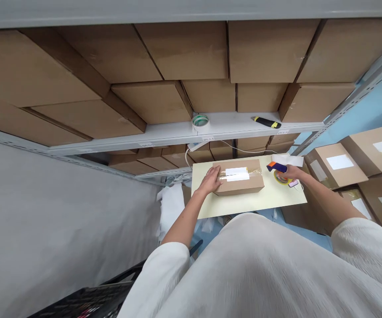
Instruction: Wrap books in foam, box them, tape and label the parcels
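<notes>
A closed cardboard box [244,190] lies on a pale yellow board [279,196]. Clear tape runs along its top, and a white label [237,174] sits in the middle there. My left hand [211,180] holds the box by its left end, fingers over the top edge. Off the box's right side, my right hand [291,172] is closed around a tape dispenser [277,167] with a purple and orange body and a yellow roll. The dispenser is apart from the box. Partly below my right hand, a phone [293,183] rests on the board.
Grey metal shelves [244,125] packed with cardboard boxes [181,48] rise ahead. On the shelf edge are a tape roll [200,123] and a utility knife [267,122]. Labelled boxes [338,163] are stacked at right. A black crate [105,298] stands low at left, beside a grey wall.
</notes>
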The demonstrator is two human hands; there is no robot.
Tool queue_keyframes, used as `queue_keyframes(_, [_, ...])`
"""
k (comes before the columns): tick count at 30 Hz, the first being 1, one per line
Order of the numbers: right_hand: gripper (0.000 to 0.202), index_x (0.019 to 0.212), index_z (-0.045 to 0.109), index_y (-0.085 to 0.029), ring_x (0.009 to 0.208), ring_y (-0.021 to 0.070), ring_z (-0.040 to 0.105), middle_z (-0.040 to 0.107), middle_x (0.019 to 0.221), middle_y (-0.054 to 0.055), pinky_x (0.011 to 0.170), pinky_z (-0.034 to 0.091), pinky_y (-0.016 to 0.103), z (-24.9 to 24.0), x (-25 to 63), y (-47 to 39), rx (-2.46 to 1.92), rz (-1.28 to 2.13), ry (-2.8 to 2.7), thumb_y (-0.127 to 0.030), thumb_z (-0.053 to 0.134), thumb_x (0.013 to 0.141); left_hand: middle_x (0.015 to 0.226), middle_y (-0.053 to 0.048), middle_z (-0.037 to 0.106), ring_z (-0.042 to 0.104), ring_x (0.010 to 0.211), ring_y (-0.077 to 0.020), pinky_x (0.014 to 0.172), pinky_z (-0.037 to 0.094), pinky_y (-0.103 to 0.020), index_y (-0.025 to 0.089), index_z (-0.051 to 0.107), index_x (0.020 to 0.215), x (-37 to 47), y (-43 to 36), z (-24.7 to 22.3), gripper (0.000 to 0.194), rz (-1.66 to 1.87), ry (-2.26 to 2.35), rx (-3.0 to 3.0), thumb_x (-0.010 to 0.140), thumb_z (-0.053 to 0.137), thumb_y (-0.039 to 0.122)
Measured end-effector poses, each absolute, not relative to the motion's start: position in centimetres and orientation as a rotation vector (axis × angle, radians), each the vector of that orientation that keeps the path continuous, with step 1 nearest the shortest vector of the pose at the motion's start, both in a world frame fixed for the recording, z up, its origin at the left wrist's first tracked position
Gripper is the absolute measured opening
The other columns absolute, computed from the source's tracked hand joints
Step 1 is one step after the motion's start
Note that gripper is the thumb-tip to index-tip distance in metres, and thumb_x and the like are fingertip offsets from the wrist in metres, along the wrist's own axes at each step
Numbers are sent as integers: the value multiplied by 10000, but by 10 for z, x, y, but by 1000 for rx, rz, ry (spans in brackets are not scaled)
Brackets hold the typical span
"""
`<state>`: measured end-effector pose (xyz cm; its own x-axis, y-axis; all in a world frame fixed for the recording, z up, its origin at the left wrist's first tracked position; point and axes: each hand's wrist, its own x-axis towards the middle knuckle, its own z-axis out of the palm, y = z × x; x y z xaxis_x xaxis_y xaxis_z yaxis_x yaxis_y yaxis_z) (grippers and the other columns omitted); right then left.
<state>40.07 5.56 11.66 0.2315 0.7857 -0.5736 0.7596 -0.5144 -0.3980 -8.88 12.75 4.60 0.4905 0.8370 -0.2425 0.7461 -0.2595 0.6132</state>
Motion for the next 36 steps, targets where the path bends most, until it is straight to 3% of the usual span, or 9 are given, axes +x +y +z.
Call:
queue_keyframes(3, [649,1186,704,-134,856,312,740,778,1064,184,642,646,395,137,411,42,-2333,1301,-1262,-707,775,890,1818,-168,367,217,1729,-406,1399,242,-545,195,328,1749,-88,128,46,970,178,1296,2068,900,782,311])
queue_keyframes(5, [621,1153,692,-147,864,297,740,776,1084,179,630,634,360,155,406,40,-2249,1266,-1225,-730,686,939,1811,-173,378,229,1724,-408,1396,248,-543,191,339,1745,-87,128,45,967,189,1302,2073,896,789,301])
queue_keyframes(8, [468,1104,681,-183,887,282,731,773,1041,134,685,623,344,185,386,50,-2105,1188,-1433,-632,604,998,1796,-168,408,267,1710,-410,1390,259,-542,207,365,1735,-86,128,46,975,212,1309,2074,874,816,291])
queue_keyframes(11, [398,1122,690,-200,955,294,714,775,1057,117,840,615,393,212,354,73,-1913,921,-1786,-568,578,1019,1785,-166,427,270,1706,-416,1381,278,-547,208,384,1724,-85,127,49,958,228,1298,2076,871,815,277])
queue_keyframes(18, [479,1385,662,-191,1208,383,634,726,1350,187,1077,532,570,227,271,166,-1517,237,-2229,-519,454,1105,1785,-162,430,262,1712,-396,1370,301,-550,220,382,1719,-85,120,55,920,252,1270,2078,894,787,259])
queue_keyframes(21, [479,1449,640,-176,1262,405,603,717,1368,199,1153,476,620,219,251,214,-1486,107,-2302,-444,440,1107,1778,-163,439,288,1700,-381,1368,311,-525,212,396,1714,-84,120,56,924,264,1268,2088,886,802,246])
queue_keyframes(28, [512,1497,628,-109,1269,418,590,702,1380,232,1164,468,636,198,238,280,-1617,33,-2310,-321,483,1054,1782,-154,433,279,1696,-381,1352,342,-502,213,417,1713,-80,120,52,932,233,1292,2075,883,841,238])
queue_keyframes(36, [600,1559,596,-104,1284,466,533,632,1466,266,1117,438,677,199,226,272,-1719,-103,-2227,-347,510,1017,1792,-133,419,268,1696,-383,1348,336,-525,236,430,1702,-84,119,46,890,231,1271,2104,909,833,249])
